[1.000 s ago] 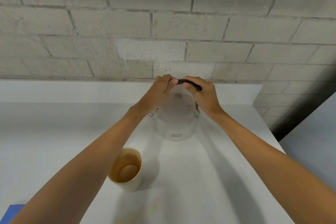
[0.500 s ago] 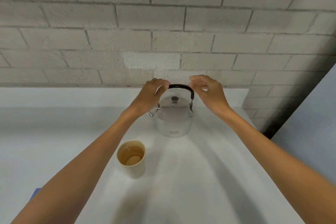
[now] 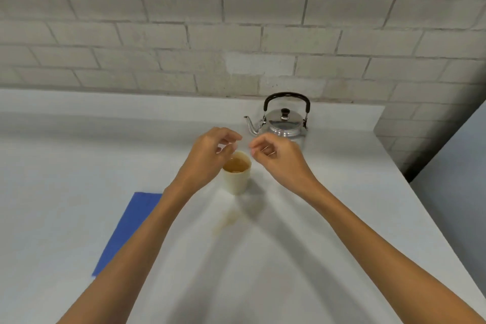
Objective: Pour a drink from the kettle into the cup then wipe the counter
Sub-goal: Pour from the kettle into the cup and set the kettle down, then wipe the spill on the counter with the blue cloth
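Note:
A steel kettle (image 3: 285, 122) with a black arched handle stands upright at the back of the white counter (image 3: 328, 218), spout pointing left. A cream cup (image 3: 238, 179) holding brown drink stands in front of it. My left hand (image 3: 210, 155) hovers over the cup's left rim, fingers loosely curled, holding nothing. My right hand (image 3: 278, 156) hangs just right of the cup, fingers curled and apart, holding nothing. A faint brown spill (image 3: 227, 221) lies on the counter near the cup's front. A blue cloth (image 3: 126, 231) lies flat to the left, partly under my left forearm.
A grey brick wall (image 3: 236, 34) backs the counter. The counter's right edge runs diagonally, with a dark gap (image 3: 410, 173) and a pale grey surface (image 3: 457, 179) beyond it.
Both hands let go of the kettle's handle and drew back toward me to the cup. The view pulled back, so the blue cloth and the spill show.

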`<state>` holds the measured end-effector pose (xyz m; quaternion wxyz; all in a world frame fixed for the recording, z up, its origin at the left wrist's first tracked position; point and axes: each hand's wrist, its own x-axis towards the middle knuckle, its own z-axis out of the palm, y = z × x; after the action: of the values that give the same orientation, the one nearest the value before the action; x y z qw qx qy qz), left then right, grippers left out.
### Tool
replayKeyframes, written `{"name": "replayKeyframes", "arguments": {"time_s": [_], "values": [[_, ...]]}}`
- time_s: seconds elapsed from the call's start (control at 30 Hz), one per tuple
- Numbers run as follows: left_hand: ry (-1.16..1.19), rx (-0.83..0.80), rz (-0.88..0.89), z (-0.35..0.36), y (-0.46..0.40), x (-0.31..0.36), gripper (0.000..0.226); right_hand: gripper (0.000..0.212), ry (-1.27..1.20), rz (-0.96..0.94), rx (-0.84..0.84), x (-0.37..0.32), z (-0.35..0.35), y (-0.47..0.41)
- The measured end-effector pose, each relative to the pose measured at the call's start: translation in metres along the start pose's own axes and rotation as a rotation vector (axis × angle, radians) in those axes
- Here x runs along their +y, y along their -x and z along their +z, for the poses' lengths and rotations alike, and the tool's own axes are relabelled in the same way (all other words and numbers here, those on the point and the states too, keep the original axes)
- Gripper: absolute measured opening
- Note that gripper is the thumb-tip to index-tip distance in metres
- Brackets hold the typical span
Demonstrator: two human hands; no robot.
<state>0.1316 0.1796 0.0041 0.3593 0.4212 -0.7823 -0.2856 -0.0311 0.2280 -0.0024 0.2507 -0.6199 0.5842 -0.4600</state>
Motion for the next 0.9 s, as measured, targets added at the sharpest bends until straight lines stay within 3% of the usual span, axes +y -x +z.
{"name": "replayKeyframes", "arguments": {"time_s": [0.47, 0.73, 0.9], "values": [[-0.108, 0.123, -0.377, -0.043, 0.143, -0.072, 0.023, 0.01, -0.008, 0.146, -0.248, 0.009, 0.145, 0.054], [-0.249, 0.189, -0.651, -0.06, 0.182, -0.113, 0.033, 0.037, 0.06, 0.253, -0.298, 0.011, 0.215, 0.035], [-0.307, 0.133, -0.843, -0.064, 0.19, -0.13, 0.048, 0.051, 0.093, 0.34, -0.31, 0.013, 0.24, 0.017]]}}
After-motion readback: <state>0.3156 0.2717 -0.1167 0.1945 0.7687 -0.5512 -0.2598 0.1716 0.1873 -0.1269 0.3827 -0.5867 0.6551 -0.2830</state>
